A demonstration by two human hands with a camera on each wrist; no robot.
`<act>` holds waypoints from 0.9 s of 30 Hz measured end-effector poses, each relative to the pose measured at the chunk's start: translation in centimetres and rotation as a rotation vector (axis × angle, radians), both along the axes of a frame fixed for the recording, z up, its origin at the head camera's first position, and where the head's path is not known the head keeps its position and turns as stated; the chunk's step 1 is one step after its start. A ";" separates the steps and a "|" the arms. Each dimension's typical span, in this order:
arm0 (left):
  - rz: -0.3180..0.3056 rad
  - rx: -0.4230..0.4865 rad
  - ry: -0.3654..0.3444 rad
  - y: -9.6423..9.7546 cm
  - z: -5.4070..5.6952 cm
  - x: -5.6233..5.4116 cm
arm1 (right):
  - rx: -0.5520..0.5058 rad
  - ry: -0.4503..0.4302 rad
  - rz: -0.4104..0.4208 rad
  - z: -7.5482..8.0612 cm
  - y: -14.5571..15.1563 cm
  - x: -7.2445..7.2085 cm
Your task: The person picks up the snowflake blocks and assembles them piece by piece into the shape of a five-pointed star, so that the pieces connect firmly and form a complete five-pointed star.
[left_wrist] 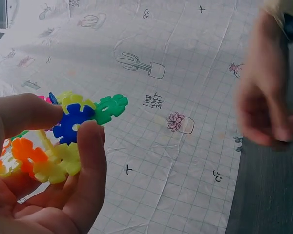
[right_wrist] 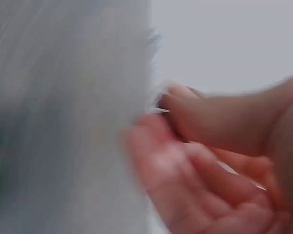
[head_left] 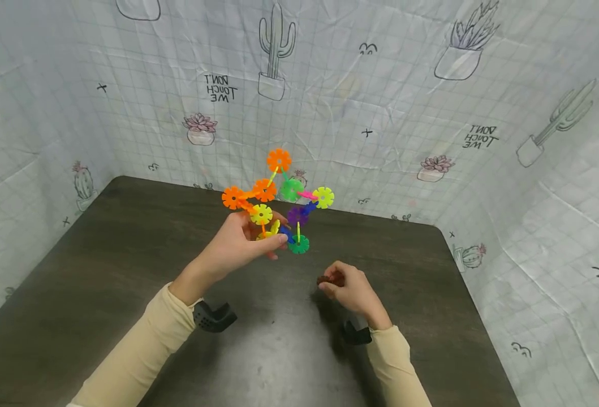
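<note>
My left hand (head_left: pixel 233 244) holds up a ring of linked plastic snowflake discs (head_left: pixel 292 191) above the table. Orange, yellow, green, pink, purple and blue discs make up the ring. In the left wrist view, thumb and finger pinch a blue disc (left_wrist: pixel 66 126), beside a green disc (left_wrist: pixel 110 108); the palm side partly hides the lower discs. Lower and to the right, apart from the ring, my right hand (head_left: pixel 354 289) pinches a small dark brown piece (head_left: pixel 323 280) with a notched edge. The right wrist view is blurred, and the fingers (right_wrist: pixel 161 161) mostly cover that piece.
A dark wooden table (head_left: pixel 126 254) lies beneath both hands. White cloth (head_left: pixel 330 102) printed with cacti and a grid hangs behind it and at both sides. Black wrist mounts (head_left: pixel 215 316) sit under each forearm.
</note>
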State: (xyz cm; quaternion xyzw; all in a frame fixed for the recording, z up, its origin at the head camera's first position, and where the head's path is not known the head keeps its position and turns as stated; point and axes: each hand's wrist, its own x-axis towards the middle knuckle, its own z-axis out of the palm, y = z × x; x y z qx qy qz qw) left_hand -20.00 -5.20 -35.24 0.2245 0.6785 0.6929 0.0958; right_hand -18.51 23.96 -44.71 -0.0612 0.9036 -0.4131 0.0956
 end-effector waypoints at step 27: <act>-0.022 -0.010 -0.025 0.8 1.4 0.5 | -0.918 0.459 -0.126 7.3 -9.0 3.5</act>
